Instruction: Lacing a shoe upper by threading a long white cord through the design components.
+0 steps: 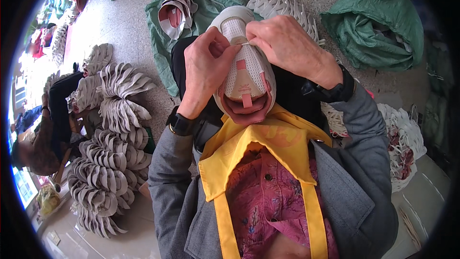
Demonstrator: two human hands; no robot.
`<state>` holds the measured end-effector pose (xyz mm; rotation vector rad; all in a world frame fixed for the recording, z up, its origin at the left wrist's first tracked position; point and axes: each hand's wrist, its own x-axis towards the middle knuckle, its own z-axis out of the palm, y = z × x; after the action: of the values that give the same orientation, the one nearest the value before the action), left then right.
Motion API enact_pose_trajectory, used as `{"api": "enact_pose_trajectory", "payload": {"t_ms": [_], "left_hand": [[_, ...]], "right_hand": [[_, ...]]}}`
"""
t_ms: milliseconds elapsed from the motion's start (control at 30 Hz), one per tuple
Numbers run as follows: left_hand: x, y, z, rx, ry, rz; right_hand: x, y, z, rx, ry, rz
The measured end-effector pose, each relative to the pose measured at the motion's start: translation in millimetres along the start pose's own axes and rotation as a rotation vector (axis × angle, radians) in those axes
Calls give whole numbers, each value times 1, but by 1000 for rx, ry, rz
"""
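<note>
A white mesh shoe upper (232, 79) with pink lining and a beige tongue (243, 77) rests over my lap, its toe pointing away from me. Both hands work above its throat. My left hand (203, 64) is closed in a pinch on the left side, and my right hand (290, 43) pinches from the right. A short, thin white lace (244, 43) shows between their fingertips, across the upper. Its ends are hidden by the fingers.
Stacks of nested grey-white shoe parts (108, 163) lie on my left. Ahead, nested uppers (176, 12) sit on a green cloth (160, 55). A green sack (376, 29) and a heap of white-and-pink pieces (402, 146) lie to my right. Another person (40, 148) sits at far left.
</note>
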<state>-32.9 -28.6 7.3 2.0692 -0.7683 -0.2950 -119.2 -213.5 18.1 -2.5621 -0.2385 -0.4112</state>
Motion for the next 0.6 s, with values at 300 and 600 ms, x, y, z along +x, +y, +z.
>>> {"api": "enact_pose_trajectory", "payload": {"t_ms": [300, 600], "left_hand": [[-1, -5, 0, -55, -18, 15], [-2, -4, -2, -46, -18, -11]], "right_hand": [[9, 12, -4, 70, -85, -40], [16, 23, -5, 260, -192, 31]]}}
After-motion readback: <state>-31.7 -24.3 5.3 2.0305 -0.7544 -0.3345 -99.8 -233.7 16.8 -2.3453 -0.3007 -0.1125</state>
